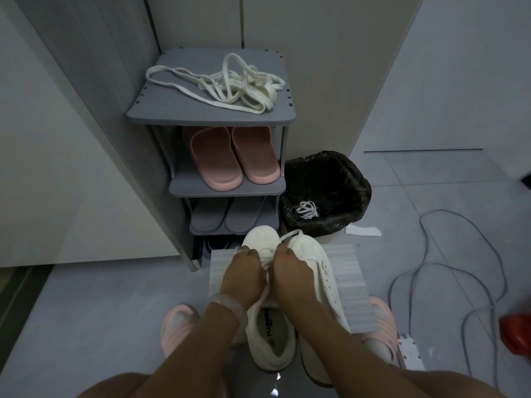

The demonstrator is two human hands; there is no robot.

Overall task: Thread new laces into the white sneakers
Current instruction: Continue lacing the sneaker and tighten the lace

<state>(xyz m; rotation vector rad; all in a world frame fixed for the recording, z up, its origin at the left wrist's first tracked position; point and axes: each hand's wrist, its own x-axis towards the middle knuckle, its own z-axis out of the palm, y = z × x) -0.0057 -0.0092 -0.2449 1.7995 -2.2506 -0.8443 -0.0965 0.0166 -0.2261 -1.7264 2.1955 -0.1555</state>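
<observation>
Two white sneakers stand side by side on a white ribbed mat [349,280] on the floor. Over the left sneaker [268,323] my left hand [240,275] and my right hand [290,272] are close together, fingers curled down on a white lace [265,288] that runs between them. A loop of the lace sticks out past my right fingers toward the toe. The right sneaker [319,262] lies beside it with bare eyelets showing. A tangle of cream laces [230,84] lies on the top of the grey shoe rack [209,117].
Pink slippers [232,159] and grey slippers [227,215] fill the rack's shelves. A black-lined bin [326,193] with a white lace inside stands right of the rack. Grey cables [448,271] and a white power strip [409,351] lie on the floor to the right. My feet wear pink slippers [178,326].
</observation>
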